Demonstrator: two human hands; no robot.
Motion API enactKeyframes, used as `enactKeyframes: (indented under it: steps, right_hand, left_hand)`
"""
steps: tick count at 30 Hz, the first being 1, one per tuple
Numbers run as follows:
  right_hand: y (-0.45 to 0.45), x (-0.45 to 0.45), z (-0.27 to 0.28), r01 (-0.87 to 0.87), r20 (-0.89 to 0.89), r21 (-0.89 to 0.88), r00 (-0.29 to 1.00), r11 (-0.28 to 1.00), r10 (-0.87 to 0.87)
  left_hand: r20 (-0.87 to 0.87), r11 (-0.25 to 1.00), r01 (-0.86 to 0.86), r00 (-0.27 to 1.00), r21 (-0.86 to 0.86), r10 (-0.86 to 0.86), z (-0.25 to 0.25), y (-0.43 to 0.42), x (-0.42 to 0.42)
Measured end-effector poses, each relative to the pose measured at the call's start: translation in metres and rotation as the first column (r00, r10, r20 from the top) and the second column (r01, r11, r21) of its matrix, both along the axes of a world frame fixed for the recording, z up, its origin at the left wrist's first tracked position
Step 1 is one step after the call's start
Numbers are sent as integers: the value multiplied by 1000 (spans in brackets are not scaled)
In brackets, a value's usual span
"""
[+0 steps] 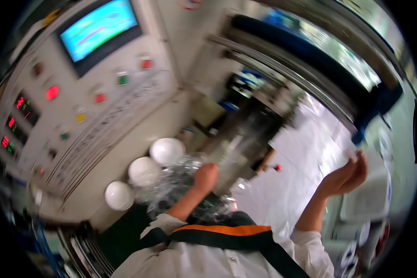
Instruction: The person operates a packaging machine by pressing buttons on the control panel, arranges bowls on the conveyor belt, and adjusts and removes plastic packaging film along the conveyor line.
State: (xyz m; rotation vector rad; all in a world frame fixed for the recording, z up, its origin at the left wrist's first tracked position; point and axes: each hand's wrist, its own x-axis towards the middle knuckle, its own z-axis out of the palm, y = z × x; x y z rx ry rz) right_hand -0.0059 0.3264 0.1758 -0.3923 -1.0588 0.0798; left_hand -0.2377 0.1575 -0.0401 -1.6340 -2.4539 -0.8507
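Note:
My left hand [206,177] is closed in a fist above a heap of crumpled clear plastic film [171,185]. What lies inside the fist, if anything, is hidden. Off to the right, my right hand [345,178] is raised beside the machine, its fingers bent and drawn together. A pale blur shows at its fingertips, too smeared to name. Between my hands lies a pale, shiny sheet-like surface [282,185]. Three white round bowl-like things [167,152] stand in a row to the left of the plastic.
A control panel [97,97] with a lit screen [99,28] and coloured buttons fills the left. Dark and metal rollers [306,60] cross the upper right. A small red knob [277,168] sticks out near the middle. White rolls [340,252] and a white tray [366,199] are at the lower right.

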Motion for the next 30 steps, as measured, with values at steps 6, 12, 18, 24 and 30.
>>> enactKeyframes:
  steps: [6,12,18,24,30]
  right_hand:
    - [-137,-92,94,-641,158,692,583,332,797]
    - [-204,-137,156,-284,450,883,282,-374,847]
    - [-211,-154,136,-247,329,928,187,-280,926]
    - [-150,-335,97,-861,709,-90,298,501,640]
    - [-106,-397,112,-611,793,-25,470,791,387]
  left_hand:
    - [55,991,-30,998,127,23,0,-27,-13]
    - [116,991,5,993,137,-21,11,-37,-6]
    - [130,970,37,989,240,-70,6,-37,0]
    - [-88,962,-83,990,259,110,9,-49,3]
    - [-90,971,-138,983,197,158,3,-53,3]
